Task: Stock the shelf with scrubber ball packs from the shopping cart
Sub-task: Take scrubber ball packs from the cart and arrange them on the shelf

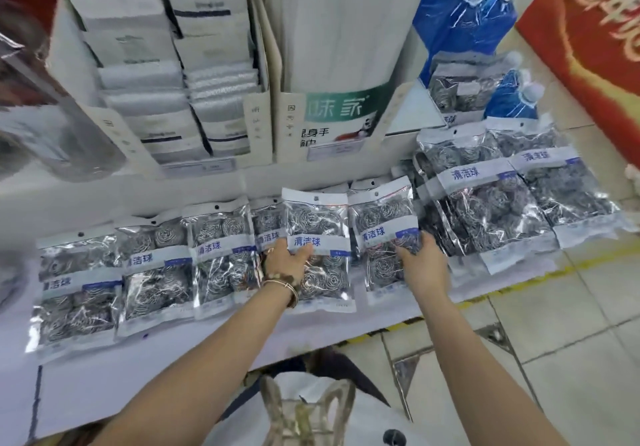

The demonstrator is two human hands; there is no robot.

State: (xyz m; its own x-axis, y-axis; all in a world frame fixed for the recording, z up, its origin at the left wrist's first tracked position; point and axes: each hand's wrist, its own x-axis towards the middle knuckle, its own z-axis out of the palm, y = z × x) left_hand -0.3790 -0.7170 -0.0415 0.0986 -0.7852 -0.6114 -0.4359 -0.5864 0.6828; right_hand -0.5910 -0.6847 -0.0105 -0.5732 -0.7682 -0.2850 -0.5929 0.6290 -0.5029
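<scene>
Both my hands are on packs at the middle of the shelf [104,386]. My left hand [288,260] holds the left pack [317,223] across its label, fingers curled onto the front. My right hand [420,262] grips the right pack [381,223] by its outer edge, fingers wrapped over the film. The two packs lie side by side between my hands, their edges touching or just overlapping; I cannot tell which. The cart is not in view.

Outside my left hand a row [156,272] of packs already lies flat, each overlapping the next. Outside my right hand sits a looser pile [495,203], stacked and slanted, with its near corners hanging past the shelf edge over the floor [554,324].

I judge that pile the main risk. The film looks slick, and if my right arm brushes it as I set the right pack down, the top ones may slide off.

The left pack lies over its neighbour on the far side of my left hand. Pushing it further that way could ruck up the row and shove the end pack out of line.

Both packs are held by thin film, not by the balls inside. A loose grip could let one slip and land crooked, or drop over the front edge nearest me.
</scene>
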